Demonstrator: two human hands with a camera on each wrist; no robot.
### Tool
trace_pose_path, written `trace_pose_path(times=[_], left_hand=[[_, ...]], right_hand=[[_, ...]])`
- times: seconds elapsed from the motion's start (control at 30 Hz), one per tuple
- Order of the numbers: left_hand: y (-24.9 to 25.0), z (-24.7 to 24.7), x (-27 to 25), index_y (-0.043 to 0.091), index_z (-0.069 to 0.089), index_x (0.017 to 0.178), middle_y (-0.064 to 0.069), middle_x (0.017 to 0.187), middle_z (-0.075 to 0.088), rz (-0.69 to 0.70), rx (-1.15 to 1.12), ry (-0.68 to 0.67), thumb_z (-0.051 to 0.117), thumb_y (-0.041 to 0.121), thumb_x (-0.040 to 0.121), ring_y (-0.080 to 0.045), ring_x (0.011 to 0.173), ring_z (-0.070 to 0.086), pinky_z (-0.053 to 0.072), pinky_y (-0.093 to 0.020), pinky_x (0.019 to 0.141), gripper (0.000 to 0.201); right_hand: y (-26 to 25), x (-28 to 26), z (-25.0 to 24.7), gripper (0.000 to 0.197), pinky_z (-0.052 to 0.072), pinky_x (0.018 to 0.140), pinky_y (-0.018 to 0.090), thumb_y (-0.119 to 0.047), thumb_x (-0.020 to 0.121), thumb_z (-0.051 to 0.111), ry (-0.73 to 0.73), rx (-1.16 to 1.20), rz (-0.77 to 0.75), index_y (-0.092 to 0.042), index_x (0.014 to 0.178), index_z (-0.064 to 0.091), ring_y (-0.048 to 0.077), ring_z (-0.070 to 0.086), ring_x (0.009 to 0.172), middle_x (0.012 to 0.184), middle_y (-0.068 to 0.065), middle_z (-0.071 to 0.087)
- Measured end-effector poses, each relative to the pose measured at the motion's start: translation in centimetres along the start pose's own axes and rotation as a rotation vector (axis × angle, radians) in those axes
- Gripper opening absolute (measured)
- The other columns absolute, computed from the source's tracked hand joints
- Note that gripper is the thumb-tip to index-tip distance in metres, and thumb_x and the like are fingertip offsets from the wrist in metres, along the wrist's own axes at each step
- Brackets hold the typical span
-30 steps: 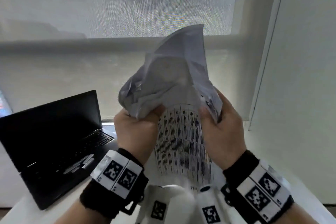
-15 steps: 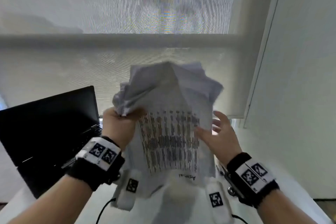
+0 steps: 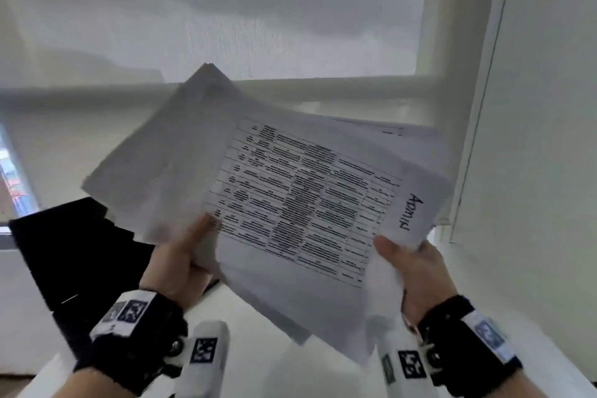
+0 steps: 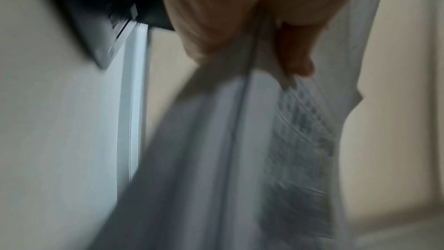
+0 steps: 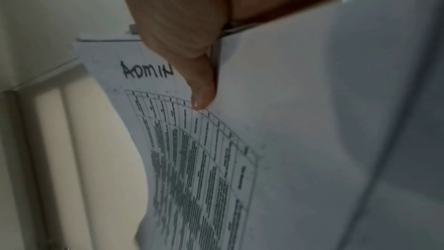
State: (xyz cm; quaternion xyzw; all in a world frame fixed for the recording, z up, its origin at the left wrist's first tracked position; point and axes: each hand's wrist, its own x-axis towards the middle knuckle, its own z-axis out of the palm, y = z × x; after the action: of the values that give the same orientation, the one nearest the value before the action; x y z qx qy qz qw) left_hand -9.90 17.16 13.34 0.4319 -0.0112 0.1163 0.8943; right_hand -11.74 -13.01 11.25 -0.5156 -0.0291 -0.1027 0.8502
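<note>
A sheaf of white papers (image 3: 290, 191) is held up in front of me, tilted, its top sheet printed with a table and hand-lettered "ADMIN". My left hand (image 3: 181, 255) pinches the lower left edge, thumb on top. My right hand (image 3: 407, 262) pinches the right edge near the lettering, thumb on the printed face. In the left wrist view the thumb presses on the papers (image 4: 276, 140). The right wrist view shows the thumb lying beside "ADMIN" on the papers (image 5: 216, 159). The fingers beneath the sheets are hidden.
A black open laptop (image 3: 74, 262) stands at the left on a white desk (image 3: 258, 326). Behind is a window with a drawn blind (image 3: 226, 26), and a white wall panel (image 3: 533, 139) at the right.
The papers were bunched and upright a second ago; now they lie spread flat and turned sideways. My right hand let go briefly, then took hold of the right edge.
</note>
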Motion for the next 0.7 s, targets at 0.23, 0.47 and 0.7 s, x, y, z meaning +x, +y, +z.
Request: trace_pose_path(times=[0.23, 0.47, 0.7], left_hand=[[4.0, -3.0, 0.5, 0.013, 0.072, 0.098, -0.004, 0.094, 0.076, 0.206, 0.597, -0.27, 0.089, 0.013, 0.059, -0.014, 0.081, 0.072, 0.058, -0.022, 0.066, 0.043], [1.0, -2.6, -0.2, 0.01, 0.065, 0.09, 0.009, 0.073, 0.074, 0.376, 0.755, -0.211, 0.069, -0.009, 0.077, 0.003, 0.065, 0.067, 0.052, -0.011, 0.057, 0.023], [-3.6, -10.0, -1.9, 0.007, 0.073, 0.101, -0.019, 0.095, 0.074, -0.07, 0.695, -0.242, 0.101, 0.031, 0.03, -0.029, 0.084, 0.073, 0.06, -0.033, 0.067, 0.081]], right_hand=[[-1.1, 1.3, -3.7, 0.046, 0.055, 0.078, 0.051, -0.008, 0.056, 0.083, 0.078, -0.153, -0.162, 0.0, 0.098, 0.067, 0.038, 0.07, 0.084, 0.094, 0.016, 0.073], [0.1, 1.6, -2.8, 0.018, 0.057, 0.06, 0.024, 0.003, 0.075, 0.071, 0.083, -0.246, -0.286, -0.007, 0.09, 0.068, 0.016, 0.071, 0.07, 0.08, -0.001, 0.075], [5.5, -1.1, -5.8, 0.039, 0.055, 0.07, 0.015, -0.05, 0.05, 0.088, -0.104, -0.568, -0.11, -0.046, 0.084, 0.068, -0.013, 0.064, 0.072, 0.078, -0.036, 0.066]])
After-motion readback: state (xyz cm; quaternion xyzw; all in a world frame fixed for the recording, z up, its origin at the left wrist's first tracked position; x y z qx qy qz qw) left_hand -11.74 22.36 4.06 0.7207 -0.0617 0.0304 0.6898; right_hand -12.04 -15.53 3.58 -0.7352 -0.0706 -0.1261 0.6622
